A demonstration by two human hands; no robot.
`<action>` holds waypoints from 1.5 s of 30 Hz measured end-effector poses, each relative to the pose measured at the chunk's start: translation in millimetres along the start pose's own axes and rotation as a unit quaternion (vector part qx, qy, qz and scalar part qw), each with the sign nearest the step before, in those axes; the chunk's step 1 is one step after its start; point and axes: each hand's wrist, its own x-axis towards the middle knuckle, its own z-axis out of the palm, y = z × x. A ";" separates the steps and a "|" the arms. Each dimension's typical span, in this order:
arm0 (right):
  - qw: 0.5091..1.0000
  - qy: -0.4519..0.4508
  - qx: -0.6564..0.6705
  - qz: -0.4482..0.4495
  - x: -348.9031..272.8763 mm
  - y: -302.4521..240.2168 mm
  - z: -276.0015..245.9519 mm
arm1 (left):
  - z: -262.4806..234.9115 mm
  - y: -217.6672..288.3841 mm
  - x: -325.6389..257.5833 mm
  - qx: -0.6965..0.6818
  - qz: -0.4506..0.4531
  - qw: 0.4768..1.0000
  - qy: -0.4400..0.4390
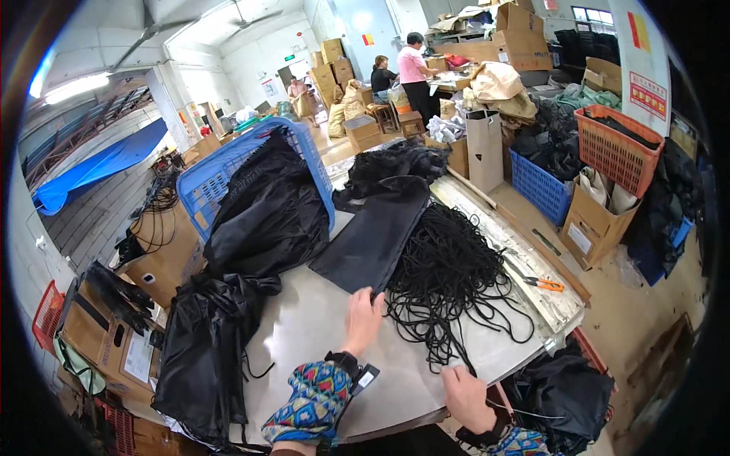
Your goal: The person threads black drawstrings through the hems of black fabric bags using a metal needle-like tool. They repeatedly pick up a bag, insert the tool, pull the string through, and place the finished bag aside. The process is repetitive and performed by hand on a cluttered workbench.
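A flat black fabric bag (376,232) lies on the pale tabletop (304,365), its near corner pinched in the fingers of my left hand (363,321). Just right of it spreads a tangled heap of black cords (449,266), with loose ends trailing toward me. My right hand (465,398) is closed at the table's near edge, next to those ends. A thin pale wire (532,414) sticks out of it to the right; its other end is hidden in the fist. Whether a cord is also gripped there I cannot tell.
More black bags spill from a tipped blue basket (323,178) and hang off the left edge (205,349). Orange-handled snips (544,284) lie on the right side. Below on the right is a bin of black fabric (563,387). Several people stand or sit at the back.
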 end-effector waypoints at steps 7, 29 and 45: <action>0.999 0.018 0.013 0.044 -0.4 -0.9 1.5 | 21.8 -34.1 33.3 0.200 -0.006 0.972 -0.122; 0.968 -0.057 0.244 -0.023 -21.9 -33.1 -20.6 | -179.4 80.9 -260.5 0.172 -0.103 0.977 0.077; 0.951 -0.084 0.299 0.004 -87.9 -76.6 -28.7 | -159.7 29.1 -289.9 0.171 -0.162 0.972 -0.022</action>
